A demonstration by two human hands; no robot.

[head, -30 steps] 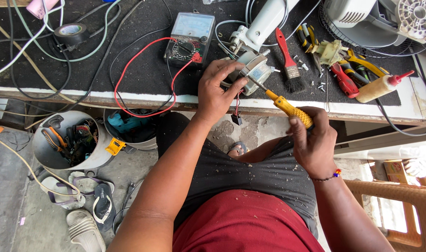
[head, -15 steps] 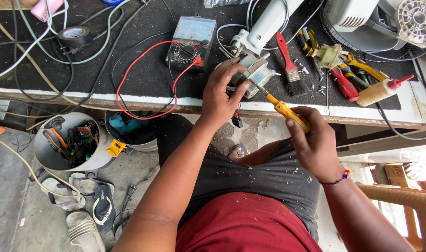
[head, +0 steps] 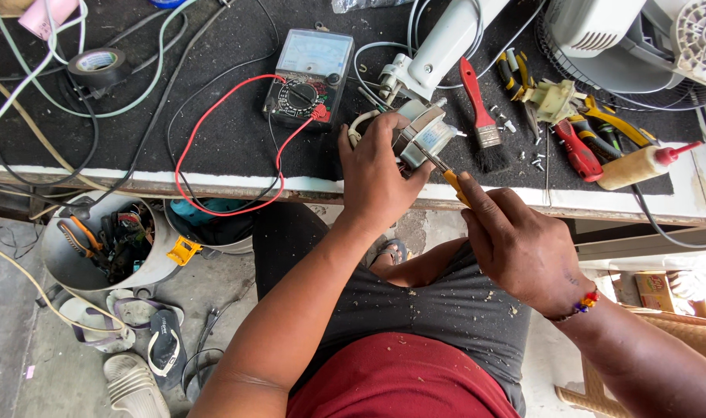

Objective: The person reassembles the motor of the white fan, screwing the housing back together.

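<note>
Left hand [head: 376, 174] clamped over a small fan motor [head: 421, 133] at the counter's [head: 237, 135] front edge. Right hand [head: 519, 244] clenched around a yellow-handled screwdriver [head: 446, 172], just right of the motor, tip touching its casing. Multimeter [head: 306, 77] near, left of both hands.

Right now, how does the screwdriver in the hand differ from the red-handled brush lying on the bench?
The screwdriver has a yellow handle and thin metal shaft; the brush has a red handle and dark bristles. The screwdriver is gripped by the right hand, tip at the motor part; the brush lies untouched on the mat. Both are hand tools.
</note>
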